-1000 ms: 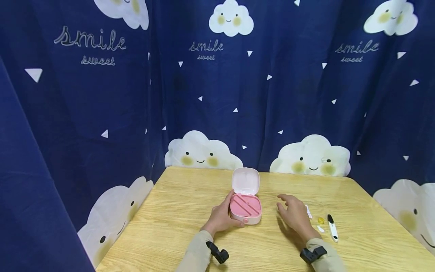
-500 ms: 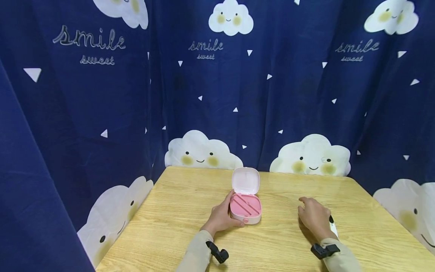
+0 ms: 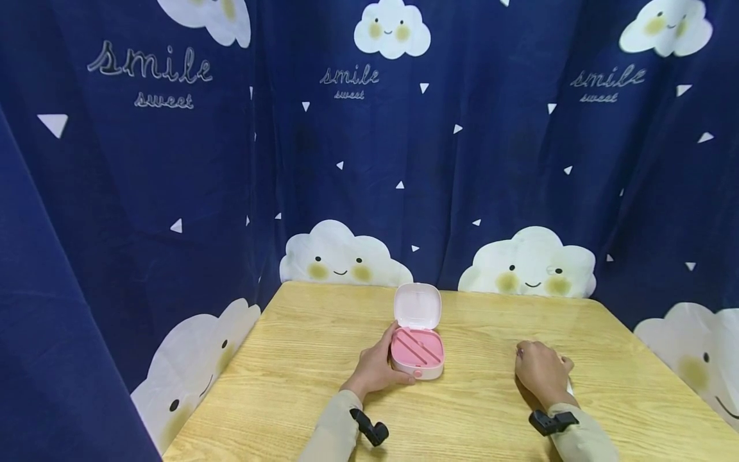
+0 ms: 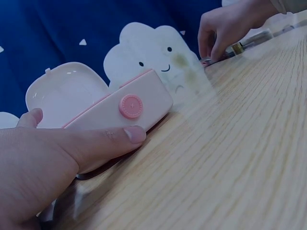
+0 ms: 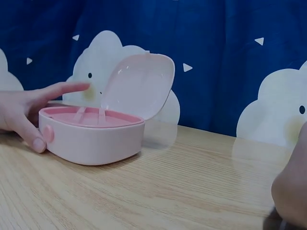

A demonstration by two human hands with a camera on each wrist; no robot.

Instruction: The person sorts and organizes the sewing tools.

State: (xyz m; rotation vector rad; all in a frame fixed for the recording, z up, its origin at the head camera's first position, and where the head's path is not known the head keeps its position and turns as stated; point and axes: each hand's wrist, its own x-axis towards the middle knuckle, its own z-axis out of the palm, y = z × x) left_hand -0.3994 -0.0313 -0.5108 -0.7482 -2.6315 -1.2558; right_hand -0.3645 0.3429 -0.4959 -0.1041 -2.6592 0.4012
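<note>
A small pink hinged box [image 3: 426, 371] stands on the table with its pale lid [image 3: 417, 307] raised. Its pink tray has slanting dividers. My left hand [image 3: 372, 369] grips it from the left, the thumb at the front near the round button [image 4: 131, 106] and the fingers along the far side. Off to the right, my right hand [image 3: 543, 372] reaches down to the tabletop, fingertips pinching a small white-and-red thing [image 4: 206, 62]. Beside those fingers, the left wrist view shows a yellow piece [image 4: 237, 48]. The right hand mostly hides a white, slim object [image 3: 570, 387].
The wooden table [image 3: 467, 410] ends at a dark blue curtain [image 3: 346, 147] printed with smiling clouds. Both wrists carry black camera straps, the right one [image 3: 552, 422] close over the wood.
My right hand has moved right, away from the box, over the small items, and its fingertips have closed downward. The left hand and the box have stayed put.
</note>
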